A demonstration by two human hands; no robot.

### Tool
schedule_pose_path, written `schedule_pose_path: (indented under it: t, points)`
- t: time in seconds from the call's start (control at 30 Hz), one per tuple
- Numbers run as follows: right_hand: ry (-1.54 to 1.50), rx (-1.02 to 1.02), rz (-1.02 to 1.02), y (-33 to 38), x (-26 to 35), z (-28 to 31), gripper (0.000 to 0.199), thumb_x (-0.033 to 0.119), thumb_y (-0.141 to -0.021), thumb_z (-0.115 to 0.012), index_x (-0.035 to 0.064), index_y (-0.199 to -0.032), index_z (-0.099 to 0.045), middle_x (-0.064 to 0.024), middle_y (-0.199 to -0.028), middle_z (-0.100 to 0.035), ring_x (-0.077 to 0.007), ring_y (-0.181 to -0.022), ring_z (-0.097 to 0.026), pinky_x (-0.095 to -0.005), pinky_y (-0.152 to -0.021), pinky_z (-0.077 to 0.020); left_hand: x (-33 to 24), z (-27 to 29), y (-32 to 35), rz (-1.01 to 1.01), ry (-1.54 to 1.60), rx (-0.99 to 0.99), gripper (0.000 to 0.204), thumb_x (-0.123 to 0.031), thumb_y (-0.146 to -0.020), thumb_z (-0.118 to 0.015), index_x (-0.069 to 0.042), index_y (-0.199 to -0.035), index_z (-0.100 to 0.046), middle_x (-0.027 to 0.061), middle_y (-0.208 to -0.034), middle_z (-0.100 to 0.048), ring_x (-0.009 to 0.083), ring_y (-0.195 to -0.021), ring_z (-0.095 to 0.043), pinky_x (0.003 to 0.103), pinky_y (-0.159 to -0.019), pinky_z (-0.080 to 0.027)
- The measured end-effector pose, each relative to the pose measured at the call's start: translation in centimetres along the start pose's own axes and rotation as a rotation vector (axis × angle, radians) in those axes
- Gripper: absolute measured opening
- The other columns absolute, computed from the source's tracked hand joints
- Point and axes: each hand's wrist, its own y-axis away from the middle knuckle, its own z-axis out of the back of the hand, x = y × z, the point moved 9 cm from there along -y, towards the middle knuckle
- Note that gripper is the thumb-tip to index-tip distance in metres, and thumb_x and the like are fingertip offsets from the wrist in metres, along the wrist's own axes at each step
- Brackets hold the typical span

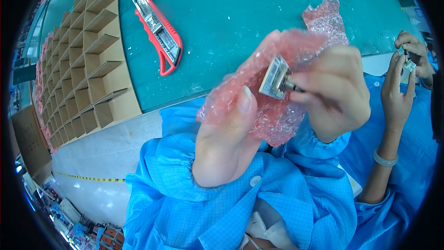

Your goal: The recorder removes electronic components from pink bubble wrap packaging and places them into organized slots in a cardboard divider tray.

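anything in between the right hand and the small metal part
Nothing visible: the right hand holds the small metal part by its threaded shaft. The pink bubble wrap, in the left hand, lies behind the part.

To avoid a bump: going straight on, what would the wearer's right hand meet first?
Past the held threaded part, the right hand would likely meet the pink bubble wrap; depth is unclear.

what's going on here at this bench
The person's right hand pinches a small square part by its threaded stem, over pink bubble wrap held in the left hand. A red utility knife lies on the green table, near a cardboard divider grid. On the right, a co-worker's hands hold another small part.
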Motion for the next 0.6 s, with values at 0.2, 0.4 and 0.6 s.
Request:
schedule_pose_path:
  t: [0.2, 0.4, 0.6]
  points:
    - [0.201, -0.061, 0.212, 1.1, 3.2, -0.3, 0.026, 0.022, -0.062, -0.074, 0.0083, -0.082, -0.066, -0.0031, -0.074, -0.060, -0.0217, -0.076, -0.055, -0.0314, -0.062, -0.0360, 0.1, 0.7, -0.1, -0.012, -0.027, -0.035, 0.063, -0.039, -0.091, -0.047, 0.004, -0.134, -0.033, 0.0150, -0.135, -0.039, 0.0225, -0.119, -0.043, 0.036, -0.101, -0.032]
    - [0.282, -0.175, 0.152, 2.0, 3.5, -1.1, 0.021, 0.024, -0.062, -0.075, 0.0231, -0.081, -0.067, 0.0052, -0.080, -0.044, -0.0144, -0.077, -0.050, -0.0319, -0.079, -0.0412, 0.5, 0.1, 0.1, 0.046, -0.067, 0.209, 0.055, -0.043, -0.094, -0.030, -0.007, -0.137, -0.032, 0.0189, -0.143, -0.027, 0.0385, -0.131, -0.026, 0.051, -0.107, -0.023]
    - [0.454, -0.341, 0.111, 2.4, 4.6, -1.9, 0.025, 0.022, -0.064, -0.076, 0.0403, -0.074, -0.062, 0.0080, -0.080, -0.034, -0.0082, -0.086, -0.043, -0.0292, -0.089, -0.0381, 0.5, 0.4, 0.3, 0.051, -0.041, 0.115, 0.050, -0.044, -0.095, -0.030, -0.014, -0.134, -0.040, 0.0155, -0.139, -0.035, 0.0409, -0.129, -0.029, 0.053, -0.106, -0.024]
